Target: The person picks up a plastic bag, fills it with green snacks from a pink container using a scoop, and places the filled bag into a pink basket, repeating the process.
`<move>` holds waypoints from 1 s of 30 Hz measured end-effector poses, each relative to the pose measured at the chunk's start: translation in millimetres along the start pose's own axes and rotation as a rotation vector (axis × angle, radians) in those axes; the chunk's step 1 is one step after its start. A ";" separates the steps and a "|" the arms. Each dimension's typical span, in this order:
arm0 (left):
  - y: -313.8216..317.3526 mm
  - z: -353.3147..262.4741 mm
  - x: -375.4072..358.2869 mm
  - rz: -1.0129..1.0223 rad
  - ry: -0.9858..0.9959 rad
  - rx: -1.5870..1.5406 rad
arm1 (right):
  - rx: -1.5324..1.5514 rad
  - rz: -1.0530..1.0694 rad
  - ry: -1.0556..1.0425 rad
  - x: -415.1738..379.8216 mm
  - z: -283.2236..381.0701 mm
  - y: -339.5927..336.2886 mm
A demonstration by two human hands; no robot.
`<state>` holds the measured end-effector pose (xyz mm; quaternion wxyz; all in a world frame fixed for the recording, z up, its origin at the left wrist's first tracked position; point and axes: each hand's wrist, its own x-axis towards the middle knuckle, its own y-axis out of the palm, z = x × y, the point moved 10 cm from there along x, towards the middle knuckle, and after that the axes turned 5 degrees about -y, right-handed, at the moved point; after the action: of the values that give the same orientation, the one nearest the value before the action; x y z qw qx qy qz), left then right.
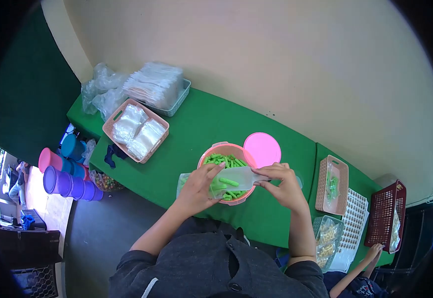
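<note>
A pink tub [220,147] filled with short green sticks [231,161] stands on the table in front of me. My right hand [283,185] grips the handle of a whitish translucent scoop [241,175] above the tub. Some green sticks lie in the scoop, toward its left end. My left hand [198,187] is wrapped round a clear plastic bag [181,180], thumb and fingers curved about its mouth. The scoop's tip reaches into that mouth. My palm hides part of the bag. Behind the tub lies a round pink lid [262,150].
A pink basket [136,131] of clear bags and a stack of packets [156,84] stand on the green table [216,114] at left. At right are a beige basket [324,184], a green basket [333,243] and a maroon crate [383,218], near another person's hands [374,252].
</note>
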<state>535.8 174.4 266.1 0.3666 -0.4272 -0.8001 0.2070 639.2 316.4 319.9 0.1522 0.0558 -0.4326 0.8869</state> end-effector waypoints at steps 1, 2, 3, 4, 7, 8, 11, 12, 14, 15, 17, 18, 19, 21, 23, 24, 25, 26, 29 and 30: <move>-3.1 -0.4 -1.0 -0.038 0.005 0.011 | 0.188 -0.016 0.081 -1.8 -14.5 3.6; -5.9 -0.7 -2.3 -0.076 0.011 0.023 | 0.375 -0.033 0.161 -4.5 -29.5 9.1; -2.1 2.5 -4.3 -0.076 0.012 0.023 | 0.375 -0.034 0.161 -6.4 -38.2 13.1; -0.9 11.0 -7.2 -0.115 -0.006 -0.099 | 0.458 -0.085 0.170 -9.2 -50.0 14.8; -6.7 28.2 -10.4 -0.189 -0.072 -0.360 | 0.645 -0.178 0.249 -15.4 -85.0 25.4; -9.9 36.3 -11.6 -0.221 -0.120 -0.502 | 0.747 -0.222 0.323 -19.7 -99.5 31.2; -12.4 45.7 -6.1 -0.209 -0.280 -1.217 | 0.243 -0.156 0.314 -21.6 -113.0 44.8; -18.1 45.3 -5.4 -0.207 -0.280 -1.216 | 0.244 -0.158 0.314 -23.3 -118.5 56.8; -3.8 53.2 -8.7 -0.129 -0.462 -1.789 | 0.085 -0.127 0.287 -27.5 -125.9 85.1; -3.3 55.6 -8.5 -0.124 -0.449 -1.736 | 0.063 -0.086 0.296 -27.7 -126.7 97.5; -3.2 53.9 -6.5 -0.109 -0.457 -1.652 | -0.117 -0.141 0.193 -26.1 -107.3 93.5; -2.6 52.7 -5.5 -0.094 -0.467 -1.571 | -0.296 -0.195 0.093 -23.2 -85.8 85.5; -0.7 52.8 -6.1 -0.093 -0.470 -1.570 | -0.295 -0.195 0.094 -19.6 -76.7 81.4; 3.4 54.5 -7.6 -0.068 -0.456 -1.327 | -0.195 -0.309 0.026 -11.2 -48.1 59.4; 13.0 60.1 -10.0 -0.121 -0.456 -1.274 | 0.222 -0.304 0.077 -7.9 -36.4 61.5; 13.9 62.4 -11.9 -0.174 -0.458 -1.221 | 0.639 -0.290 0.128 -6.6 -34.6 71.8; 16.7 60.2 -12.7 -0.171 -0.457 -1.221 | 0.639 -0.293 0.128 -5.4 -25.7 73.9; 19.2 59.3 -13.8 -0.159 -0.474 -1.142 | 0.597 -0.300 0.072 -3.4 -12.4 73.8; 23.1 45.8 -13.0 -0.166 -0.499 -1.070 | 0.666 -0.349 0.045 -6.1 -10.5 87.0; 23.1 42.1 -13.4 -0.190 -0.508 -1.077 | 0.777 -0.385 0.072 -8.6 -16.5 91.2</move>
<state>520.8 175.1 218.5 -0.0872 -0.4167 -0.8896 -0.1656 618.9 274.6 239.3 0.2975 0.1575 -0.0430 0.9407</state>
